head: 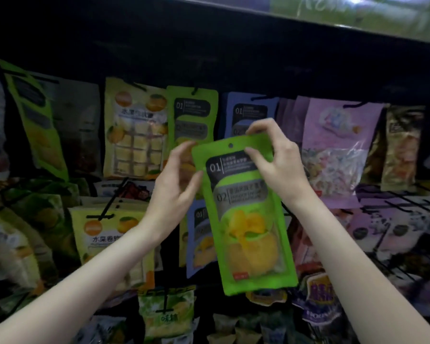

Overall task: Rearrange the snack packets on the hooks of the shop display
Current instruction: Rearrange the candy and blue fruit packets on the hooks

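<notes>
Pinching the green packet (243,209), right fingers (256,155) curl; left fingers (184,157) loosely spread.

We see a dark shop display rack (233,58) with black wire hooks (392,194). Top row, left to right: yellow fruit-cube packet (134,130), green mango pouch (191,112), blue pouch (248,108), lilac candy bag (338,150). Further packets hang on lower rows.
</notes>
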`<act>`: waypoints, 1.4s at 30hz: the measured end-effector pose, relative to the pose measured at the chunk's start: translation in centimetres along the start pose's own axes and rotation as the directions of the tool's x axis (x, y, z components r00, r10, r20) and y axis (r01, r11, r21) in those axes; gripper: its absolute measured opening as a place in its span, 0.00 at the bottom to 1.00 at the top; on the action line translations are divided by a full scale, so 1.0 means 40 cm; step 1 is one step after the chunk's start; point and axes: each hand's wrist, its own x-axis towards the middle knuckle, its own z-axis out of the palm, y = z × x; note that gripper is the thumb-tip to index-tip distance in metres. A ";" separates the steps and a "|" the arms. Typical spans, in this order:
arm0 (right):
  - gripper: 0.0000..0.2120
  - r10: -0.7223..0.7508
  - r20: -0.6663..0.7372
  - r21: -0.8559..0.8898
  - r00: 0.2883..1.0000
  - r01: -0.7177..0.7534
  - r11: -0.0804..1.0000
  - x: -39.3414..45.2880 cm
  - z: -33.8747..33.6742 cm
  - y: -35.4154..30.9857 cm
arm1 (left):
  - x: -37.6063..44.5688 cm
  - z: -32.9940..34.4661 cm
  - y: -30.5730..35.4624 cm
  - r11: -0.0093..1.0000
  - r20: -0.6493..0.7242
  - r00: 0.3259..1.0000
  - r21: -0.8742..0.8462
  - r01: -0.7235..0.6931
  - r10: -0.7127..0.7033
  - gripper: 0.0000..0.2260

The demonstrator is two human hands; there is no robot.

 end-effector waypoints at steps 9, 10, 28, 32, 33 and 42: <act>0.12 -0.103 -0.194 -0.043 0.976 0.097 0.994 0.158 0.113 -0.050 | 0.140 -0.088 0.019 0.988 -0.101 0.994 0.153 -0.021 0.037 0.22; 0.12 -0.102 -0.216 -0.034 0.971 0.097 0.995 0.170 0.119 -0.051 | 0.151 -0.093 0.023 0.983 -0.121 0.990 0.177 -0.050 0.072 0.22; 0.21 0.112 0.061 -0.053 0.992 -0.109 0.993 0.233 0.212 0.040 | 0.162 -0.057 -0.026 0.768 0.015 0.982 0.625 0.139 -0.190 0.35; 0.29 0.220 0.113 -0.215 0.969 -0.192 0.958 0.202 0.211 0.076 | 0.127 -0.045 -0.100 0.582 0.182 0.972 0.810 -0.065 -0.146 0.29; 0.29 0.237 0.090 -0.202 0.967 -0.215 0.955 0.177 0.205 0.092 | 0.118 -0.045 -0.123 0.552 0.227 0.960 0.828 -0.101 -0.165 0.27; 0.16 0.404 0.492 -0.161 0.771 -0.375 0.913 -0.117 0.199 0.191 | 0.016 0.003 -0.219 0.706 0.350 0.891 0.707 -0.049 -0.289 0.23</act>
